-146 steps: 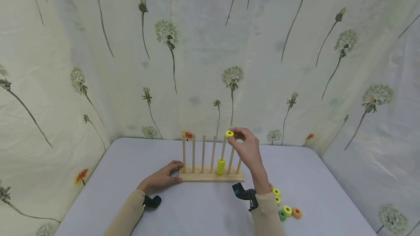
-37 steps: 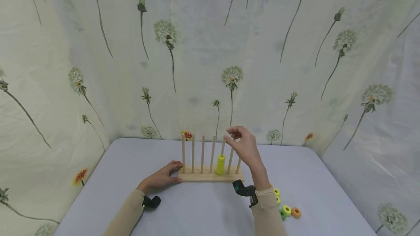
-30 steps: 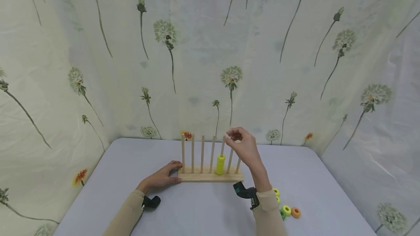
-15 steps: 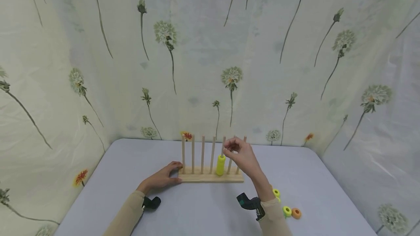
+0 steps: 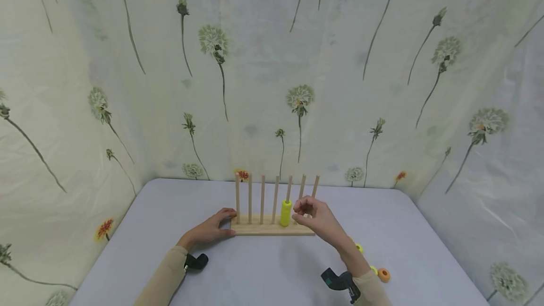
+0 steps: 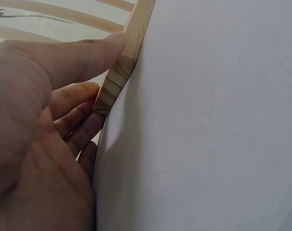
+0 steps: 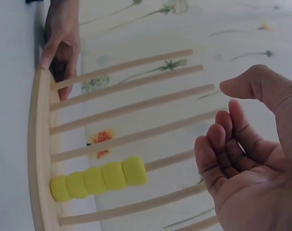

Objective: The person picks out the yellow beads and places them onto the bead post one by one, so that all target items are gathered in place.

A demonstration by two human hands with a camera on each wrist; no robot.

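A wooden peg rack (image 5: 272, 230) with a row of upright pegs stands on the table. Several yellow rings (image 5: 286, 213) form a stack on one peg, to the right of the middle. My left hand (image 5: 209, 228) holds the rack's left end, thumb on the near side and fingers behind, as the left wrist view shows on the wooden end (image 6: 114, 86). Just right of the yellow stack is my right hand (image 5: 320, 218), fingers loosely bent and holding nothing. In the right wrist view the right hand (image 7: 251, 163) is apart from the yellow stack (image 7: 98, 179).
Loose rings lie to the right of the rack, partly hidden by the right forearm: an orange ring (image 5: 384, 275) and yellow ones such as the yellow ring (image 5: 359, 248). A flowered curtain (image 5: 255, 84) hangs behind the table (image 5: 238, 277).
A yellow ring pinched by the right hand has gone onto the stacked peg, making the stack taller. The right hand, without a ring, has since come down beside the stack. The left hand stays put.
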